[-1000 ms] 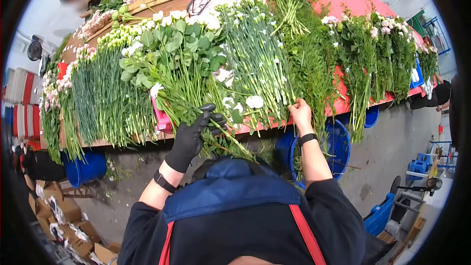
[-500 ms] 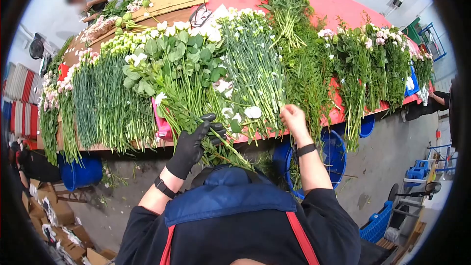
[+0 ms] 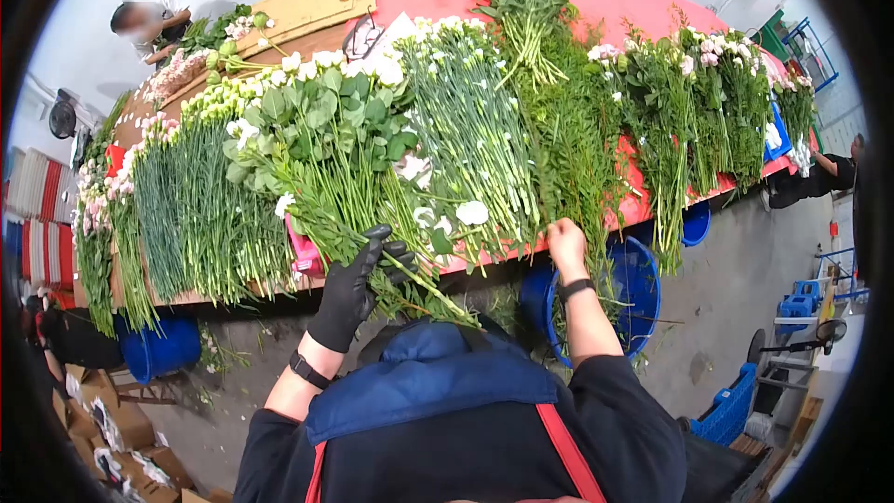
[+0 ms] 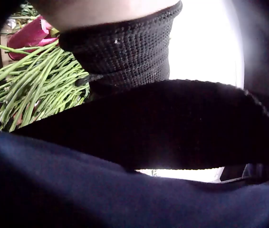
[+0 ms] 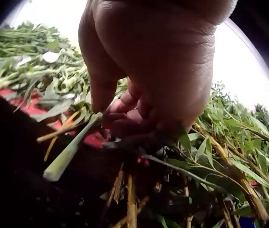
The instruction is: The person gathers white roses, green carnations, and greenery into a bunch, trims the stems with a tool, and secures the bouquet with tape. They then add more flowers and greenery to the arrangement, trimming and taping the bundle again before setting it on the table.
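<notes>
In the head view my left hand [image 3: 346, 291], in a black glove, holds a slanting bundle of leafy flower stems [image 3: 430, 291]. Its cut ends point down toward my chest. The left wrist view shows mostly the dark glove cuff [image 4: 120, 57], with the fingers hidden. My bare right hand [image 3: 567, 247] is at the table's front edge, beside the fine-leaved greenery [image 3: 582, 144]. In the right wrist view its thumb and curled fingers pinch a green stem [image 5: 70, 154] close to the cut end. White carnations on long stems [image 3: 466, 121] lie just left of it.
Rows of flowers, including pink-tipped ones [image 3: 694, 112], cover the red table [image 3: 615, 0]. A blue bucket [image 3: 643, 284] stands below my right forearm, another bucket [image 3: 163, 345] at the left. Glasses [image 3: 363, 35] lie behind the flowers. Other people are at both ends.
My right hand drew back from the white carnation stems, then shifted slightly right to the greenery's edge and pinched a stem. The left hand keeps its bundle at nearly the same place.
</notes>
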`<state>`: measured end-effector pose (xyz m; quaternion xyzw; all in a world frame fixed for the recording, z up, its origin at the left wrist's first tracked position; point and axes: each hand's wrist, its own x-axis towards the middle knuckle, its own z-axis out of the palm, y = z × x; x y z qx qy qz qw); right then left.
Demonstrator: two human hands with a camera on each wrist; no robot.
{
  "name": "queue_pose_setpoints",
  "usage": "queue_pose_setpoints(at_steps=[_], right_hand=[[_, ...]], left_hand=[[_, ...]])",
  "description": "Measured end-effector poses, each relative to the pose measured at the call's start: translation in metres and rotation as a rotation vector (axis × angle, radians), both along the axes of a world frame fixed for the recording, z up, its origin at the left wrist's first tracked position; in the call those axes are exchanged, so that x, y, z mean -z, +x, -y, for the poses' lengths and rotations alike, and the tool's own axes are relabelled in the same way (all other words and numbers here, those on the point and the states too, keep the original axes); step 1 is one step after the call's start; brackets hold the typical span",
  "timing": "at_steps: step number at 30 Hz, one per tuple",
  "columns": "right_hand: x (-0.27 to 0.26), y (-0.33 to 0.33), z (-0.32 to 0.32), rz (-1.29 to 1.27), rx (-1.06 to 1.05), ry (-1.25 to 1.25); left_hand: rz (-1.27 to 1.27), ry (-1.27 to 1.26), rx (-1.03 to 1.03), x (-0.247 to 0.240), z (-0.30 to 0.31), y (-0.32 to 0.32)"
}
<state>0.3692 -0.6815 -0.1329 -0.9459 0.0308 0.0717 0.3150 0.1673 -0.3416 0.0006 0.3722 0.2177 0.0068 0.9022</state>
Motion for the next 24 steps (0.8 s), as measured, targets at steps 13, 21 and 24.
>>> queue_pose_setpoints(at_steps=[13,21,24], right_hand=[[-0.108,-0.083,0.071,-0.032,0.028,0.289],[-0.103,-0.159,0.058,-0.353,0.082,0.678],[-0.107,-0.175,0.031,-0.315,0.002,0.772]], left_hand=[[0.040,0.030,0.060,-0.018,0.001,-0.001],[0.035,0.018,0.090,0.033,-0.009,-0.001],[0.151,0.231,0.203,0.034,-0.011,-0.003]])
